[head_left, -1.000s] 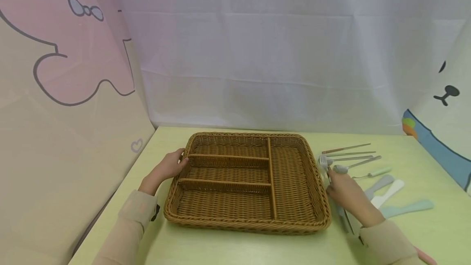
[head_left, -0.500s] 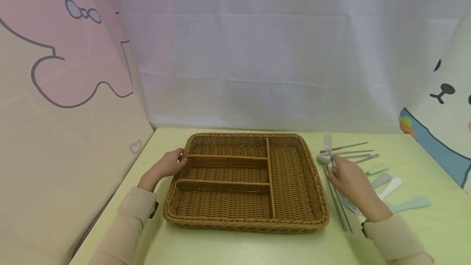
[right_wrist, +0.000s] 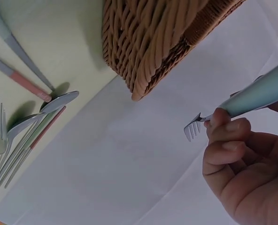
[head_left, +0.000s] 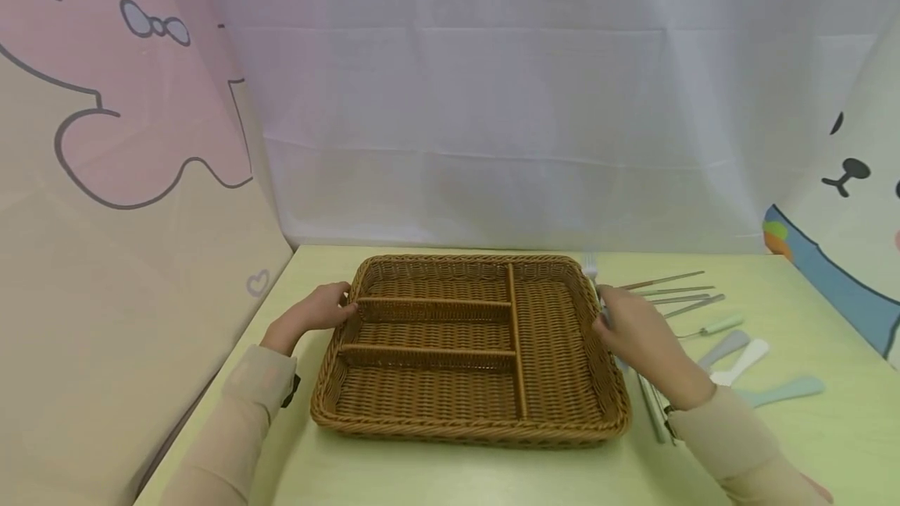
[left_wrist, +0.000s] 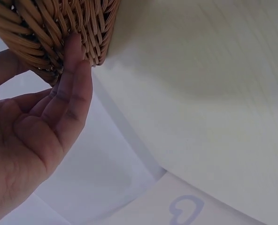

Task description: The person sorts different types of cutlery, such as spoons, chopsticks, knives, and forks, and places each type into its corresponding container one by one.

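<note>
A brown wicker basket [head_left: 436, 389] with several compartments rests on the table. My left hand [head_left: 318, 309] grips its left rim, thumb over the edge; in the left wrist view the fingers [left_wrist: 78, 93] lie against the outer wicker wall. Pinched in my right hand [head_left: 648, 346] is a fork [right_wrist: 258, 93] with a light blue-green handle, its metal tines free of the fingers. That hand hovers at the basket's right rim, and most of the fork is hidden by it in the head view.
Right of the basket lie chopsticks [head_left: 668, 279], spoons [right_wrist: 59, 101] and a green-handled fork [head_left: 724, 324]. Farther right are a grey knife [head_left: 727, 346], a white knife [head_left: 748, 360] and a mint knife [head_left: 787, 390]. Fabric walls [head_left: 464, 100] stand around the table.
My right hand has lifted the fork from among the cutlery and carried it left to the basket's right rim. The left hand keeps its hold on the basket.
</note>
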The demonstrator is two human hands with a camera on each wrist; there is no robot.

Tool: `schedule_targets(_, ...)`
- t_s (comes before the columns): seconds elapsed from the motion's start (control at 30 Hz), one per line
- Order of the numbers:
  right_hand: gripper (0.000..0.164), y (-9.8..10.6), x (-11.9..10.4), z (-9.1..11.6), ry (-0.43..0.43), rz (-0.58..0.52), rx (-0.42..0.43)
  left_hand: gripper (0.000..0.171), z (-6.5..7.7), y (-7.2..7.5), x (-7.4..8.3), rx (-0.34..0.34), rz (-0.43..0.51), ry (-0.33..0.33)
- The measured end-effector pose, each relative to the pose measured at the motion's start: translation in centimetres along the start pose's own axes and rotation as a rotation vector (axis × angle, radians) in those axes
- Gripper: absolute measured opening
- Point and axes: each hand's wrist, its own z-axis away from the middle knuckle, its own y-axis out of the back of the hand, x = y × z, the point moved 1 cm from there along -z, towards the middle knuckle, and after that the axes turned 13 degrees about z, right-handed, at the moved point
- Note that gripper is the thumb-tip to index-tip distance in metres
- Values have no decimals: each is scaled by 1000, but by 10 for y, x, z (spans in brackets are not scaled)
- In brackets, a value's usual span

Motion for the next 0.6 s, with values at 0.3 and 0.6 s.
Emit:
schedule_targets(0.3,30,-14,-20,-12,87,36,-2,47,0,-2,-3,19,27,32)
schedule_targets(0.6,36,-33,-28,-14,109,45,-79,48,0,-10,-3,54,65,43)
